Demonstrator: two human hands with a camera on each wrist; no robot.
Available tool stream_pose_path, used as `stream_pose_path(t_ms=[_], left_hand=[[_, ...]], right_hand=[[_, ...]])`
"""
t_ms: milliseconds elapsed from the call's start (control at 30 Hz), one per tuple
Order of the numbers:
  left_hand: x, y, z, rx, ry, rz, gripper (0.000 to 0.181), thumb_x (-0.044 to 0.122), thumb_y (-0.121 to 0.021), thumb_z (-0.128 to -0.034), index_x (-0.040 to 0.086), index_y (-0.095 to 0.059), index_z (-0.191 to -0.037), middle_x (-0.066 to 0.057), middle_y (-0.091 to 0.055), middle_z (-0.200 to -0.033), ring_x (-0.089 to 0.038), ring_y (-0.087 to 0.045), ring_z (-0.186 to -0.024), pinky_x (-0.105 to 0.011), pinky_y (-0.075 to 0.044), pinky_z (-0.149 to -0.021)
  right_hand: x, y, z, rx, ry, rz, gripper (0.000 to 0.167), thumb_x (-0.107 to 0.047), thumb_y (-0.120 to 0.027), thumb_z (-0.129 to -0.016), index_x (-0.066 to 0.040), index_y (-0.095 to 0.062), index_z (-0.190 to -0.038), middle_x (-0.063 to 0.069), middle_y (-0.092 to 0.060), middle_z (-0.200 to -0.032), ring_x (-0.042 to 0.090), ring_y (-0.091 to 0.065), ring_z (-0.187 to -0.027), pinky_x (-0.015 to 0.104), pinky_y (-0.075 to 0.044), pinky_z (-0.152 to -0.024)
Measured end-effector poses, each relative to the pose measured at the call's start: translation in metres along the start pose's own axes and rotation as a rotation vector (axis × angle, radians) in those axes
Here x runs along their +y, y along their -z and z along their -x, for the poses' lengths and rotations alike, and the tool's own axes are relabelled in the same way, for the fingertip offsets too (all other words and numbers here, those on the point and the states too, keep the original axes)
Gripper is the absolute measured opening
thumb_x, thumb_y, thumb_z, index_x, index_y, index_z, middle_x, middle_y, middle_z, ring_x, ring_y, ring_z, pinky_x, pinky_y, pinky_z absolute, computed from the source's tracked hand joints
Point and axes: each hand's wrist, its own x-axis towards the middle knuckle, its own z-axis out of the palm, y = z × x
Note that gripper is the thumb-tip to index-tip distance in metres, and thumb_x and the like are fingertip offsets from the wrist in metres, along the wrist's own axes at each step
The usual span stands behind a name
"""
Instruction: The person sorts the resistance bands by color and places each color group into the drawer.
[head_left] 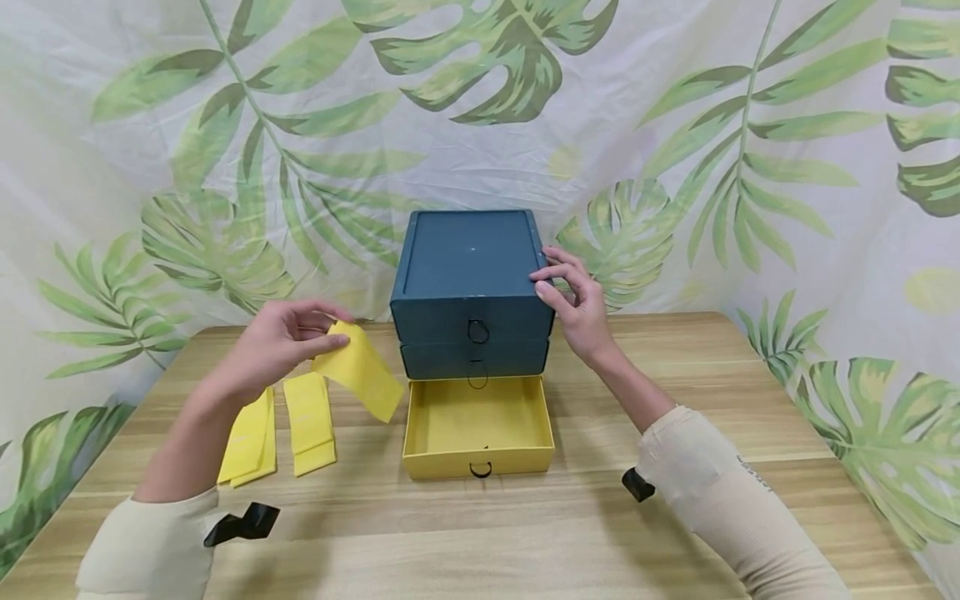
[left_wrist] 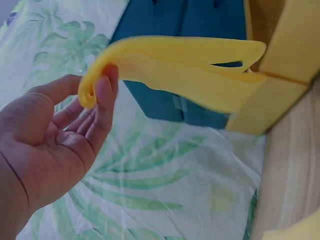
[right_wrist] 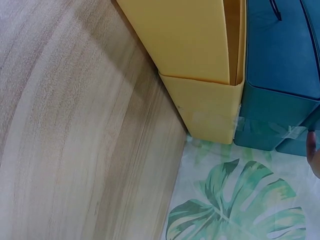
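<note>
My left hand (head_left: pixel 281 342) pinches a flat yellow resistance band (head_left: pixel 363 373) between thumb and fingers, left of the drawer unit. In the left wrist view the band (left_wrist: pixel 165 62) hangs out as a flattened loop, its layers parted at the far end. At the bottom of the unit a yellow drawer (head_left: pixel 477 465) is pulled out, and its floor shows bare. Above it are two closed blue drawers (head_left: pixel 442 321). My right hand (head_left: pixel 579 308) rests its fingertips on the unit's upper right edge; the right wrist view catches only a fingertip (right_wrist: pixel 312 145) against the blue side.
On the table to the left lie more folded yellow bands (head_left: pixel 309 421), some partly behind my left forearm. Each drawer front has a black loop pull (head_left: pixel 481 470). A leaf-print cloth (head_left: pixel 480 158) hangs behind the wooden table (head_left: pixel 480 542).
</note>
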Motion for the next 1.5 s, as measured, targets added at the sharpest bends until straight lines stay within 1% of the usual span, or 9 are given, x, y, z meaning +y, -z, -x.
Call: stream_pose_path(t_ms=[233,367,467,600,833,967,1267,1367,1500], left_hand=[[0.015,-0.004,0.006,-0.095,-0.067,0.368,0.02,-0.008,-0.065,-0.0963,0.008,-0.071,-0.106,-0.005,-0.077,-0.087,-0.012,-0.07,-0.071,-0.024,-0.055,-0.064],[0.023,-0.015,0.007,-0.165,-0.124,0.464,0.023,-0.011,-0.06,-0.0977,0.008,-0.068,-0.107,-0.006,-0.077,-0.089,-0.012,-0.07,-0.073,-0.025,-0.056,-0.066],[0.03,-0.029,0.007,-0.182,-0.156,0.484,0.024,-0.011,-0.059,-0.0979,0.009,-0.068,-0.107,-0.005,-0.077,-0.091,-0.013,-0.071,-0.075,-0.026,-0.058,-0.068],[0.039,-0.055,0.002,-0.148,-0.148,0.449,0.02,-0.008,-0.064,-0.0966,0.009,-0.07,-0.107,-0.004,-0.075,-0.092,-0.013,-0.071,-0.077,-0.026,-0.058,-0.071],[0.052,-0.1,-0.011,-0.078,-0.086,0.372,0.019,-0.006,-0.068,-0.0951,-0.009,-0.065,-0.113,-0.004,-0.073,-0.091,-0.012,-0.067,-0.075,-0.025,-0.055,-0.072],[0.054,-0.12,-0.019,-0.056,-0.092,0.327,0.02,-0.005,-0.069,-0.0946,-0.009,-0.066,-0.114,-0.009,-0.073,-0.093,-0.014,-0.068,-0.074,-0.024,-0.055,-0.07],[0.047,-0.164,-0.035,-0.073,-0.186,0.042,0.014,0.0,-0.074,-0.0929,0.0,-0.07,-0.106,-0.006,-0.07,-0.084,-0.012,-0.062,-0.067,-0.025,-0.055,-0.069],[0.044,-0.176,-0.041,-0.101,-0.17,0.028,0.014,0.001,-0.073,-0.0937,0.0,-0.071,-0.107,-0.007,-0.072,-0.084,-0.011,-0.064,-0.068,-0.026,-0.056,-0.071],[0.043,-0.186,-0.046,-0.146,-0.108,0.092,0.015,0.002,-0.072,-0.0951,-0.001,-0.07,-0.11,-0.011,-0.074,-0.091,-0.014,-0.07,-0.077,-0.029,-0.059,-0.077]], right_hand=[[0.002,0.0,0.0,0.006,0.013,0.018,0.021,-0.001,-0.059,-0.099,0.017,-0.065,-0.108,0.027,-0.046,-0.152,0.029,-0.039,-0.147,0.022,-0.051,-0.095],[0.002,0.0,0.0,0.004,0.015,0.02,0.021,-0.002,-0.059,-0.098,0.016,-0.065,-0.108,0.027,-0.046,-0.152,0.029,-0.04,-0.146,0.022,-0.051,-0.095],[0.003,0.0,0.001,0.005,0.012,0.02,0.021,-0.002,-0.058,-0.099,0.016,-0.065,-0.108,0.027,-0.046,-0.152,0.03,-0.039,-0.146,0.022,-0.051,-0.095],[0.004,0.001,0.001,0.006,0.01,0.018,0.021,-0.001,-0.058,-0.099,0.017,-0.065,-0.108,0.027,-0.046,-0.152,0.03,-0.039,-0.147,0.022,-0.051,-0.095],[0.003,0.0,0.0,0.008,0.005,0.006,0.02,0.0,-0.057,-0.099,0.017,-0.064,-0.108,0.027,-0.047,-0.152,0.031,-0.039,-0.147,0.022,-0.051,-0.095],[0.002,0.0,0.001,0.007,-0.001,0.008,0.02,0.0,-0.057,-0.099,0.017,-0.064,-0.108,0.026,-0.047,-0.152,0.032,-0.039,-0.147,0.022,-0.051,-0.096],[0.001,0.0,0.002,-0.002,0.007,0.018,0.022,-0.004,-0.059,-0.099,0.015,-0.065,-0.109,0.024,-0.047,-0.152,0.03,-0.041,-0.145,0.022,-0.051,-0.095],[0.001,0.0,0.001,-0.004,0.018,0.012,0.024,-0.004,-0.059,-0.098,0.016,-0.065,-0.108,0.025,-0.047,-0.152,0.031,-0.041,-0.146,0.022,-0.051,-0.094],[0.001,0.0,0.001,-0.008,0.028,0.01,0.025,-0.005,-0.059,-0.097,0.016,-0.065,-0.108,0.026,-0.046,-0.152,0.032,-0.041,-0.146,0.022,-0.052,-0.092]])
